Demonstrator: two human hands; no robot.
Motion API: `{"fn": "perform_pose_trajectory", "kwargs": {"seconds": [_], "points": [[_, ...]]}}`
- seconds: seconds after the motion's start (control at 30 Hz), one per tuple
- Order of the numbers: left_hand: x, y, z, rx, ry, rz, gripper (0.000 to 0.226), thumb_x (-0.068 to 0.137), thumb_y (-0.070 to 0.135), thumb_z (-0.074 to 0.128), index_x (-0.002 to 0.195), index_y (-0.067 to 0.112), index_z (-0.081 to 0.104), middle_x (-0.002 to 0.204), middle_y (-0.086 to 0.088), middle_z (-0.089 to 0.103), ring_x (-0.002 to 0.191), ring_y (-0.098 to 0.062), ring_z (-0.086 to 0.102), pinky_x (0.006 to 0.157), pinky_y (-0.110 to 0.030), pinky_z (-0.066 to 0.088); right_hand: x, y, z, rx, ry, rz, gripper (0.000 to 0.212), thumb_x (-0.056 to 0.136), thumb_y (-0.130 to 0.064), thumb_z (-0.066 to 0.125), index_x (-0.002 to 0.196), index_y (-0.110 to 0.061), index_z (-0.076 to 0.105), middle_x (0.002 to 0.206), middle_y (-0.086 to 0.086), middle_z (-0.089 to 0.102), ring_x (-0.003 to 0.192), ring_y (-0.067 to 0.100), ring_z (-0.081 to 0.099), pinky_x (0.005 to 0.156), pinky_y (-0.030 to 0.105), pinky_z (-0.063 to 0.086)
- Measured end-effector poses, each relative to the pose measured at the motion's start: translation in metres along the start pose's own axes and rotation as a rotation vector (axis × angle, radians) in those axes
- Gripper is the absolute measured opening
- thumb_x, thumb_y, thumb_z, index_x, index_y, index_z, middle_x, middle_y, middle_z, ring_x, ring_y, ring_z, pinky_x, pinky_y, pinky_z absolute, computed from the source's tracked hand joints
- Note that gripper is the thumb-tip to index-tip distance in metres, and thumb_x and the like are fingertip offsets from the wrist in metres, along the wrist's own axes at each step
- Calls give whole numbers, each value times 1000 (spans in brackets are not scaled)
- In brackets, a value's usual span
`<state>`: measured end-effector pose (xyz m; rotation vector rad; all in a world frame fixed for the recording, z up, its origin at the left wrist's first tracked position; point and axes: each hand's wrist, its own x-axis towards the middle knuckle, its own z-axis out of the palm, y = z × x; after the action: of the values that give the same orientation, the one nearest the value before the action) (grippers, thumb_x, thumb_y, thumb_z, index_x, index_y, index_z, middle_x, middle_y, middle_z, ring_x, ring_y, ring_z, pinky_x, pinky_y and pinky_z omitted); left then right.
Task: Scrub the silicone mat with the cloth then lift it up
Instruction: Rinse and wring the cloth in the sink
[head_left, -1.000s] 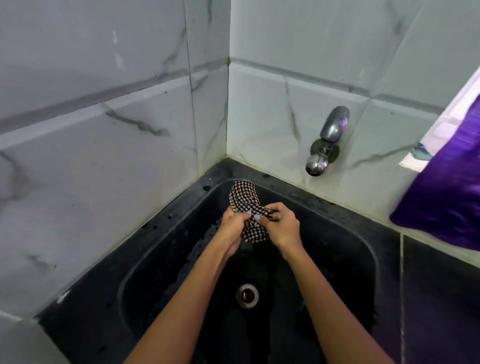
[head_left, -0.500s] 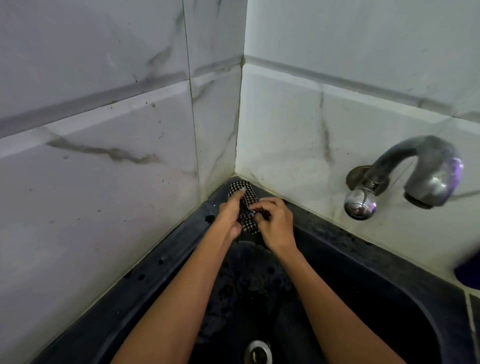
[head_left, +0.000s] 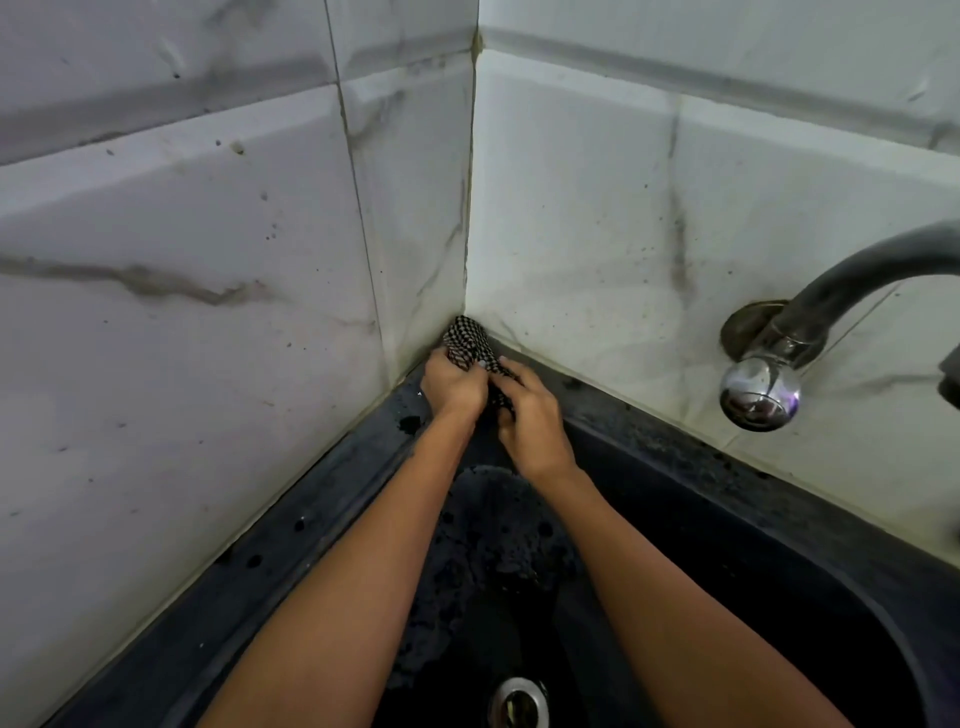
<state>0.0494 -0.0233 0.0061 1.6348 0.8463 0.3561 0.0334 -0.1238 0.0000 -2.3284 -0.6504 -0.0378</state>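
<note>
A black-and-white checkered cloth (head_left: 466, 339) is bunched at the far corner of the black sink (head_left: 810, 525), where the two tiled walls meet. My left hand (head_left: 453, 385) grips its left side and my right hand (head_left: 531, 423) pinches its lower right part; the two hands touch around it. Below them, a dark, lacy-textured silicone mat (head_left: 485, 545) lies inside the basin between my forearms, hard to tell apart from the black sink.
A chrome tap (head_left: 761, 395) with a curved spout juts from the right wall, above the sink's right side. The metal drain (head_left: 518, 704) sits at the bottom of the basin. White marbled tiles close off the left and back.
Both hands have carried the cloth from over the basin up to the far corner of the sink rim. The view has moved in closer and left.
</note>
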Motion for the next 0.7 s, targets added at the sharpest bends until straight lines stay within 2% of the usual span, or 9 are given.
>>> {"fn": "perform_pose_trajectory", "kwargs": {"seconds": [0.1,0.2,0.3,0.37,0.47,0.6,0.7], "points": [[-5,-6,-2,220,44,126,39,85,10,62,122,-1,52,122,-19,55,115,-32,52,99,-37,43,0,5,6,-66,0,-14,63,76,20,47,133,-5,48,146,10,38,136,23,36,110,17,18],[-9,-13,-9,336,87,338,56,86,6,61,137,1,37,130,-20,41,120,-31,43,103,-37,37,4,6,5,-97,-45,-14,66,75,19,48,135,-9,47,147,10,38,136,23,36,111,19,21],[-10,-17,-11,516,15,569,42,89,-2,51,132,-2,47,138,-22,42,125,-32,43,108,-36,34,11,1,-1,-95,-97,23,64,75,14,52,134,-9,48,148,10,37,136,22,35,112,22,23],[-13,-13,-12,639,-102,560,41,93,-1,45,133,-2,46,146,-21,36,131,-31,39,110,-35,31,14,-2,-7,-111,-151,43,64,76,11,54,136,-10,46,150,11,33,138,22,33,112,22,21],[-18,-7,-17,813,-202,527,49,92,5,47,140,1,36,152,-19,26,136,-32,33,113,-38,25,10,-4,-16,-112,-209,68,70,77,7,55,142,-14,38,153,13,24,141,23,26,114,27,22],[-40,0,-29,890,-232,521,56,92,11,47,144,2,29,153,-19,23,139,-29,28,117,-41,16,-11,-11,-30,-60,-129,136,61,87,-4,52,144,-15,32,155,10,22,143,23,20,116,31,19],[-72,1,-38,889,-247,517,54,92,11,44,143,0,29,152,-20,25,140,-29,27,116,-42,18,-43,-18,-50,-29,-44,162,51,93,-11,47,142,-14,36,154,9,24,142,23,23,115,33,22]]}}
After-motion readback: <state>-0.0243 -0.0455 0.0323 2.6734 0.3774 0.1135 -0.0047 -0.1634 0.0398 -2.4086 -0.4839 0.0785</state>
